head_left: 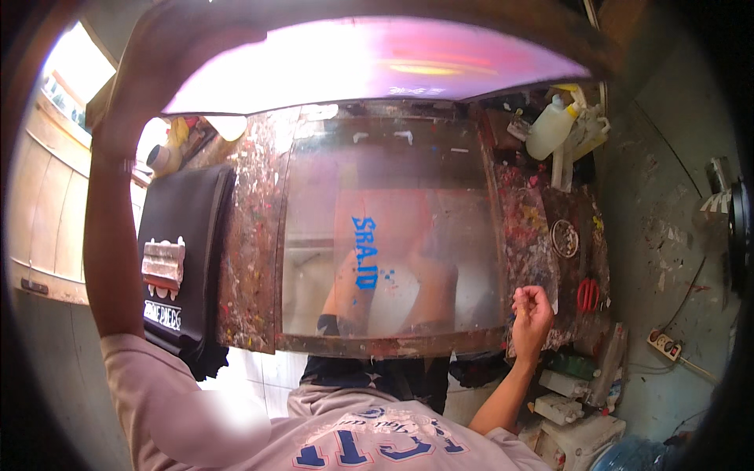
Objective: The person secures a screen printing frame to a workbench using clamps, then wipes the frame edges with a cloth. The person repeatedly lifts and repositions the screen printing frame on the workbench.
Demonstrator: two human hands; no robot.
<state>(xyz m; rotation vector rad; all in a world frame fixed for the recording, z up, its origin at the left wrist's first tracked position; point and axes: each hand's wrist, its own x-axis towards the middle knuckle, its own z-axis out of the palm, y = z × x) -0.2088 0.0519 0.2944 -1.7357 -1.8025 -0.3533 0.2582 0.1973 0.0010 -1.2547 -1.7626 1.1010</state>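
Observation:
My left arm reaches up along the left side, and my left hand (206, 38) grips the dark edge of a raised screen printing frame (550, 49); its fingers are in shadow. The frame's mesh (314, 59) glows white and pink. Below it lies a glass plate (463, 259) in the worktable, with blue lettering (364, 253) and small blue specks on it. Over the plate's right front corner, my right hand (533, 315) is closed with fingertips pinched together; whatever might be between them is too small to tell.
Black fabric (184, 212) is stacked at the left, with a silvery-pink object (163, 267) on top. Right of the glass are red-handled scissors (587, 295), a round lid (564, 238) and a pale bottle (548, 133). A power strip (664, 345) hangs by the right wall.

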